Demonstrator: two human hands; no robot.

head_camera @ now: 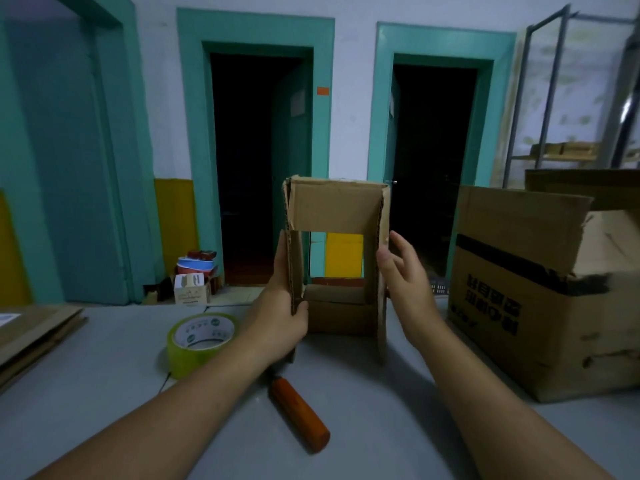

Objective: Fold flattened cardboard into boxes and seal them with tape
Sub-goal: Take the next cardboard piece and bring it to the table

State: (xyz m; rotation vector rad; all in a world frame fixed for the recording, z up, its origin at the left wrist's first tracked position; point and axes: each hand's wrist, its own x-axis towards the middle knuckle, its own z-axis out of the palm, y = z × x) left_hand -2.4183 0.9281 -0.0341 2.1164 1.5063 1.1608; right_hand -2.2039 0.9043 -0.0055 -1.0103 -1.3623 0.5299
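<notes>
A small brown cardboard box (pixel 337 209) stands opened up on the grey table (pixel 381 427), both ends open so I look straight through it. My left hand (pixel 284 306) grips its left side panel, thumb curled round the lower front edge. My right hand (pixel 405 271) is at the right side panel with fingers straight and spread, the fingertips touching the cardboard. A roll of clear tape (pixel 201 341) lies flat on the table just left of my left wrist.
An orange-handled tool (pixel 299 412) lies on the table between my forearms. A large printed carton (pixel 540 292) with torn flaps stands at the right. Flattened cardboard (pixel 34 334) is stacked at the left edge. Two dark doorways and a metal shelf are behind.
</notes>
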